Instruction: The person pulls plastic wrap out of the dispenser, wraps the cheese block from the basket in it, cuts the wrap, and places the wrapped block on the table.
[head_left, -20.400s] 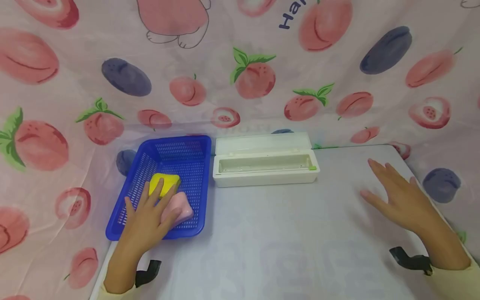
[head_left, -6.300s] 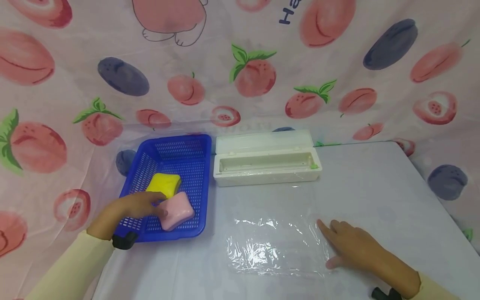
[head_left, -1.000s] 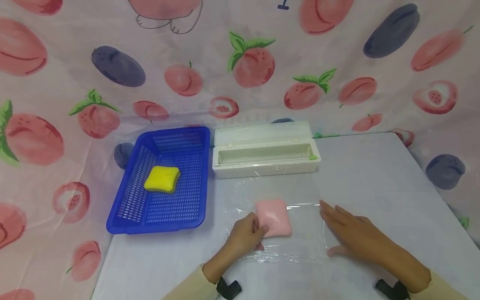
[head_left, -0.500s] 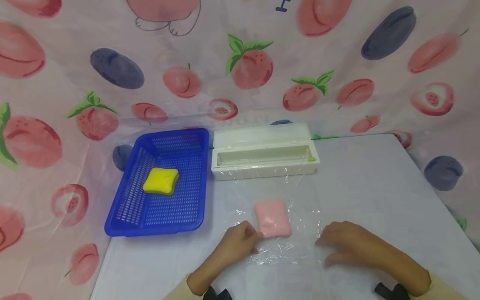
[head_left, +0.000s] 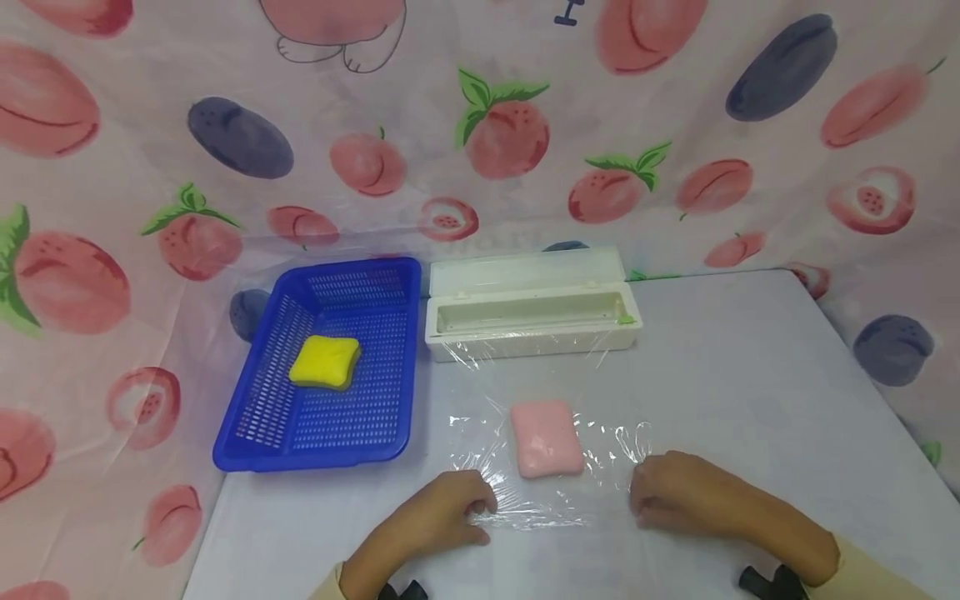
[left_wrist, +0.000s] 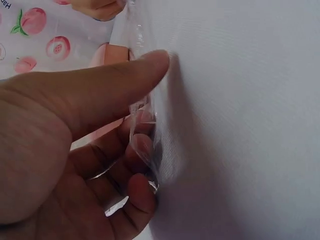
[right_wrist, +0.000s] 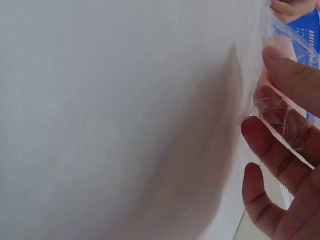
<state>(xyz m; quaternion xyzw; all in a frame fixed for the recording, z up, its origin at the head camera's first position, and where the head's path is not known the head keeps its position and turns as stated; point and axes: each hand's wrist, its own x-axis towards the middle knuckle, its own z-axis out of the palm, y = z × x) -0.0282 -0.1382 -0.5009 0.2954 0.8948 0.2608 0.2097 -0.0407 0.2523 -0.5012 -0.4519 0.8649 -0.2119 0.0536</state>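
Observation:
On the table, a sheet of cling film [head_left: 480,454] stretches forward from a long white dispenser box [head_left: 532,343]. A smooth pink pillow-shaped block [head_left: 548,439] lies on the film. My left hand [head_left: 446,512] is at the film's near left corner. In the left wrist view the film's edge [left_wrist: 134,131] passes between thumb and curled fingers. My right hand [head_left: 686,493] holds the near right corner. The right wrist view shows crumpled film [right_wrist: 272,107] between its thumb and fingertips. Creases run across the film toward the left hand.
A blue perforated basket [head_left: 411,367] stands at the left with a yellow pillow-shaped block [head_left: 325,362] in it. The dispenser's lid [head_left: 525,271] is raised, and a green slider [head_left: 626,319] sits at its right end. A fruit-print cloth [head_left: 420,108] hangs behind the white table.
The pink block went from the basket onto the film, drawn out earlier. Over the last second my left hand let go of the block and moved down-left to the film's corner; my right hand curled.

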